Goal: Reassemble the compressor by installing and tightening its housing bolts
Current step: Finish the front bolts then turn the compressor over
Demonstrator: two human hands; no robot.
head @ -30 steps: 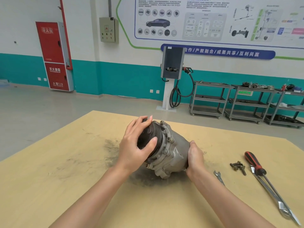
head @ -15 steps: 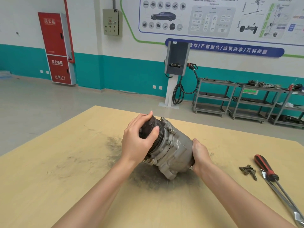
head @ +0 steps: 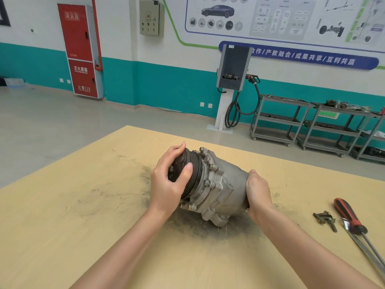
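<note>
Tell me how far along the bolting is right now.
Done: several bolts sit in the compressor flange. In hand: left hand grips the pulley end, right hand holds the rear; no tool held. Left: loose bolts and screwdriver lie on the table, so fitting and tightening remain.

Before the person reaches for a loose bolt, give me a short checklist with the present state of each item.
1. Compressor supported: ok, it lies on its side on the table with a hand at each end.
2. Left hand grip: ok, its fingers curl round the black pulley.
3. Right hand grip: ok, it holds the rear end.
4. Loose bolts available: ok, on the table to the right.
5. Screwdriver at hand: ok, beside the bolts.
6. Flange bolts tight: cannot tell.
</note>
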